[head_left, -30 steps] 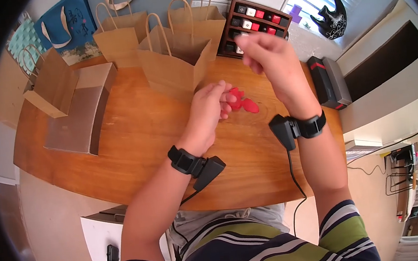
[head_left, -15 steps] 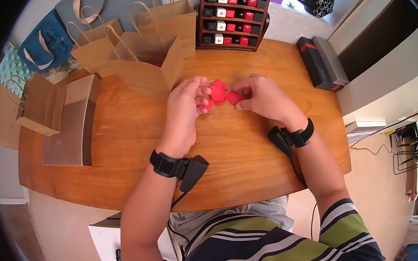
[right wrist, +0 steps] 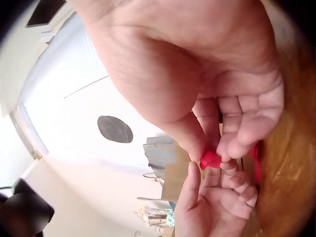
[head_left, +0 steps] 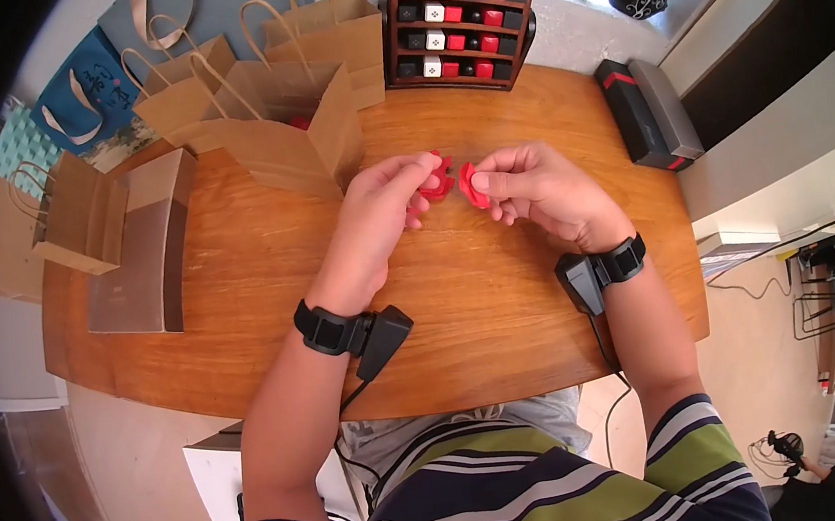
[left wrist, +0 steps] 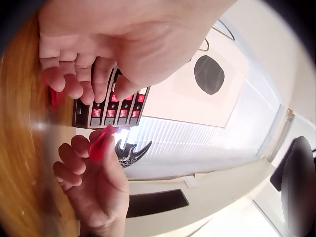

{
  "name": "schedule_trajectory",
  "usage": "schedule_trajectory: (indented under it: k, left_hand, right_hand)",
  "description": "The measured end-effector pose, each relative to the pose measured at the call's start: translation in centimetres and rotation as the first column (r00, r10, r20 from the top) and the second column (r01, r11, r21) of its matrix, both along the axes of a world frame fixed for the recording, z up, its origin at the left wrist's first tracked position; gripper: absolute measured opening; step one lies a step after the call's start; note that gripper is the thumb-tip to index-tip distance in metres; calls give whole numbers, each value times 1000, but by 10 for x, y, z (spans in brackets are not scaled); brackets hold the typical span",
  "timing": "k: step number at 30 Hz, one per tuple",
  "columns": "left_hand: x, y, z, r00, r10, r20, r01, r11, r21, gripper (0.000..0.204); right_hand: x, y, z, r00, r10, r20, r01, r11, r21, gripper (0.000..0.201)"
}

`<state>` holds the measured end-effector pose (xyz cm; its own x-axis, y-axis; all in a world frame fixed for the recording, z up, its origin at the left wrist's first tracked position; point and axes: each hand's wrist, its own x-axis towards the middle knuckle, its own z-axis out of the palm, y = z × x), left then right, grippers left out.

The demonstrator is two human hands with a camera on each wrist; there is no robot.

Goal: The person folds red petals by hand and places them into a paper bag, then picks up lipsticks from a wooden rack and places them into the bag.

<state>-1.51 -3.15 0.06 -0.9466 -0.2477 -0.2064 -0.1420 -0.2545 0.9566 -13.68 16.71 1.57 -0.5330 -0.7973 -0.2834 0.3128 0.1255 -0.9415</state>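
Note:
Above the wooden table [head_left: 267, 265] both hands hold small red plastic pieces. My left hand [head_left: 387, 203] pinches a red notched piece [head_left: 437, 180] at its fingertips. My right hand [head_left: 531, 184] pinches a second red piece [head_left: 472, 185] between thumb and fingers, a small gap apart from the first. In the left wrist view the right hand's red piece [left wrist: 101, 143] shows below my left fingers [left wrist: 74, 79]. The right wrist view shows the thumb and fingers closed on the red piece [right wrist: 211, 159].
Several brown paper bags [head_left: 299, 121] stand at the table's back left, one lying flat [head_left: 135, 247]. A dark wooden rack [head_left: 455, 21] of red, white and black cubes sits at the back. A black and red box [head_left: 640, 114] lies at the right edge.
My right hand came down from near the rack to the red pieces and took one. The two red pieces, joined half a second ago, are now slightly apart and lifted.

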Motion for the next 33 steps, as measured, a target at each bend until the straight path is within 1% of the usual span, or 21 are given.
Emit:
schedule_trajectory:
  k: [3,6,12,15,21,24,27,30,33]
  left_hand:
    - [0,1,1,997,-78,-18,77,997,-16,35]
    - [1,1,0,992,-126,-16,124,988,-95,32]
    - [2,4,-2,993,-112,-40,106,985,-133,26]
    - [0,3,-7,995,-98,-28,92,982,-165,24]
    - [-2,1,-7,998,-48,29,53,983,-178,23]
    - [-2,0,-9,999,-41,7,41,987,-157,25]
    - [-1,2,-5,1000,-9,11,10,990,-144,26]
    - [-1,1,-6,1000,-19,8,20,990,-142,27]
    - [-1,3,-4,1000,-27,9,28,987,-157,26]
  right_hand:
    - [1,-2,-5,992,73,106,-69,997,-38,22]
    - [0,-2,-9,983,86,159,-76,995,-67,23]
    - [-1,-3,-12,979,111,174,-100,993,-67,28]
    - [0,-4,-15,972,147,182,-133,987,-89,32]
    - [3,-7,-8,971,74,227,-59,996,-72,37]
    - [5,-5,-10,987,72,144,-61,995,-78,35]
    - [4,-7,-14,996,62,58,-61,998,-28,31]
    - [4,-8,-15,998,19,56,-17,999,-38,27]
    - [5,-8,-16,1000,-17,19,18,999,-28,24]
